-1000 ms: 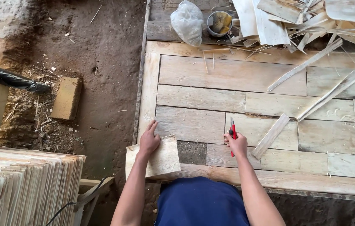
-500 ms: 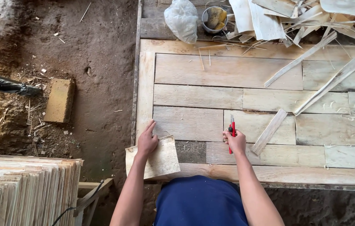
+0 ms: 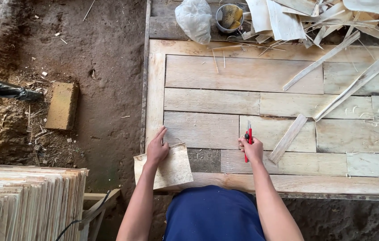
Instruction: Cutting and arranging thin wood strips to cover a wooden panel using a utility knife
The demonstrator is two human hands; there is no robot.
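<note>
Down at the near-left corner of the veneer-covered table (image 3: 225,73), the left hand (image 3: 157,149) lies flat with fingers spread on a small veneer sheet (image 3: 171,169), pressing it where it overhangs the table's edge. Just right of that sheet is a dark gap (image 3: 203,159) in the patchwork of pale pieces. Beyond the gap, the right hand (image 3: 252,149) is closed around a red-handled cutter (image 3: 248,140), its blade pointing away from the body and resting over the seam between 2 pieces. Close to that hand on the right, a short narrow strip (image 3: 288,138) lies slanted; 2 longer strips (image 3: 349,89) lie slanted further back. At the far edge sit a crumpled plastic bag (image 3: 194,18), a small round tin (image 3: 229,17) and a heap of veneer offcuts (image 3: 314,15). On the dirt floor to the left lies a brick (image 3: 62,105), and a stack of veneer sheets (image 3: 26,203) fills the lower-left corner.
</note>
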